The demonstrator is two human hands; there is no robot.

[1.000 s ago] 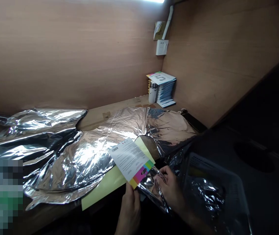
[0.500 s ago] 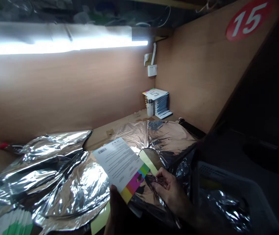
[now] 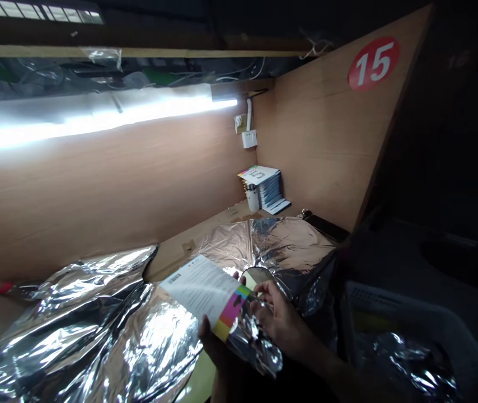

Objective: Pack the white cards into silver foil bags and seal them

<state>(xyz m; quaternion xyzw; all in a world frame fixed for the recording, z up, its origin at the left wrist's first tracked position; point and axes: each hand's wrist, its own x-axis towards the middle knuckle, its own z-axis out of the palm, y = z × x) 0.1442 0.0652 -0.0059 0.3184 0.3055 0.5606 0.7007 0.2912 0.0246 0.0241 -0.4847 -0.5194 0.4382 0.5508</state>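
Standing beside the right hand (image 3: 279,319), a crate (image 3: 390,296) holds foil (image 3: 407,358).

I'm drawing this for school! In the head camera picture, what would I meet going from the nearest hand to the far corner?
Bare right hand → white printed leaflet with a rainbow-coloured edge → crinkled silver foil sheet → stack of blue-and-white booklets → white wall socket
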